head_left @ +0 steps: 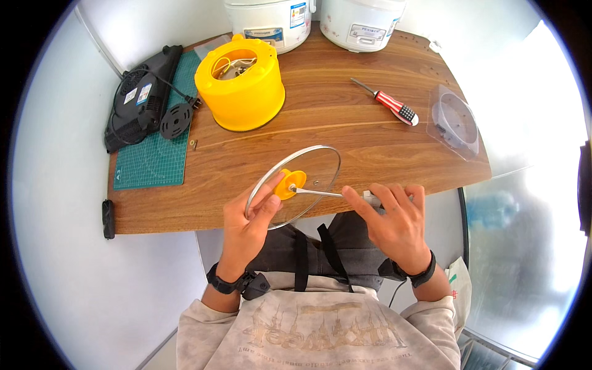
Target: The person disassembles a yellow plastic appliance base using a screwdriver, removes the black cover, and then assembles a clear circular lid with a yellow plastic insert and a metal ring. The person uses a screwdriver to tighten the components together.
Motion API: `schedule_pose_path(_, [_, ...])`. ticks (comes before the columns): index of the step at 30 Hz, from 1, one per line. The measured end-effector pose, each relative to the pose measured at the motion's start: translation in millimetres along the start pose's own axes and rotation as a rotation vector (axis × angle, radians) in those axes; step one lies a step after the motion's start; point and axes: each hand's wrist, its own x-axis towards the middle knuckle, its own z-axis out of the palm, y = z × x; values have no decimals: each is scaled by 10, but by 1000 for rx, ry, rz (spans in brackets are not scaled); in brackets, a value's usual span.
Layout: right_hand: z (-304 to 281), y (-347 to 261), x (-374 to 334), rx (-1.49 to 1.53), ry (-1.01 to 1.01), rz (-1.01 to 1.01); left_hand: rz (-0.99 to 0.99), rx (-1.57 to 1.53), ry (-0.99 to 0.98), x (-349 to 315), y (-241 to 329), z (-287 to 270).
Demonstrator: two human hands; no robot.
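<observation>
My left hand (243, 225) grips a round glass lid (324, 169) by its metal rim, and the lid stands tilted above the table's near edge. A yellow knob (298, 179) shows near the lid's middle, with my left fingers against it. My right hand (398, 216) is closed on the pale handle of a screwdriver (320, 193), its index finger stretched forward along the tool. The metal shaft runs left to the knob's centre, where its tip meets a small metal piece. Whether the tip sits in a screw slot is too small to tell.
On the wooden table (320, 92) stands a yellow round housing (250, 92) with wires inside. A second screwdriver (393, 106) and a clear plastic tray (456, 120) lie right. Left are a green mat (151, 165) and a corded black appliance (145, 95). Two white cookers (364, 18) stand behind.
</observation>
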Motion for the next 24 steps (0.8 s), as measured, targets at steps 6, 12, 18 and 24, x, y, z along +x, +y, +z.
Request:
schedule_pose_path(6, [-64,7,12,-31,-26,-34,59,166,-32,10,-39,-66])
schedule_pose_path(12, [29,-108,-78,292,-68,102,113,131,6,-14,77,-55])
schedule_pose_path(18, [384,-252,-172,913,-89,283,277,183,0,42,131,51])
schedule_pose_path(24, [324,-494,-102,1677,-393,523,331,89,94,78,72,109])
